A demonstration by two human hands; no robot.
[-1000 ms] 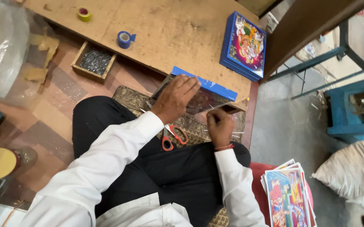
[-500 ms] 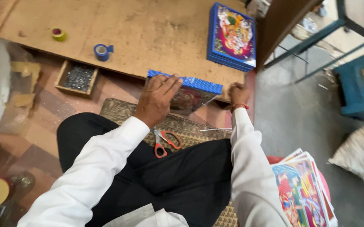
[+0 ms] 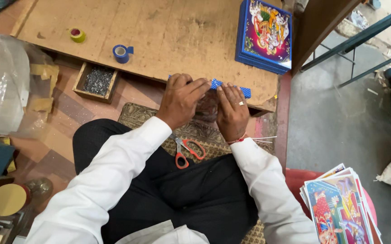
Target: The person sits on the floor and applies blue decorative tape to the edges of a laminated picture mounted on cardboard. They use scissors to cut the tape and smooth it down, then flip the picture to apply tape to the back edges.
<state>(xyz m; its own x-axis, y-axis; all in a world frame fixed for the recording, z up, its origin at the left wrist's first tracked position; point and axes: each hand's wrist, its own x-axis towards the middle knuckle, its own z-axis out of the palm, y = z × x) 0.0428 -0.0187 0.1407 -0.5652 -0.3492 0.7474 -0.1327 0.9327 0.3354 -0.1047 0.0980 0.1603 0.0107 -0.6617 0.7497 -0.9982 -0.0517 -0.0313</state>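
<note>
- Left hand [image 3: 183, 100] — knuckles up, fingers curled over the top edge of the blue-edged frame [image 3: 229, 86], pressing on it; the thumb side is hidden, so a full grasp cannot be told.
- Right hand [image 3: 231, 110] — flat, palm down, fingers spread toward the frame's blue strip, a ring on one finger; it presses rather than grips.
- The frame lies at the near edge of the board [image 3: 159, 36], between the two hands, mostly covered by them.
- Both white sleeves run in from below, elbows apart, forearms converging on the frame.
- Scissors [image 3: 185, 151] with orange handles lie on the patterned mat just below the hands.
- Open board surface extends beyond the hands; a blue tape roll [image 3: 122, 53] and a stack of blue pictures [image 3: 265, 36] stand well apart.
- A small tray of nails [image 3: 97, 82] sits off the board's edge to the left.
</note>
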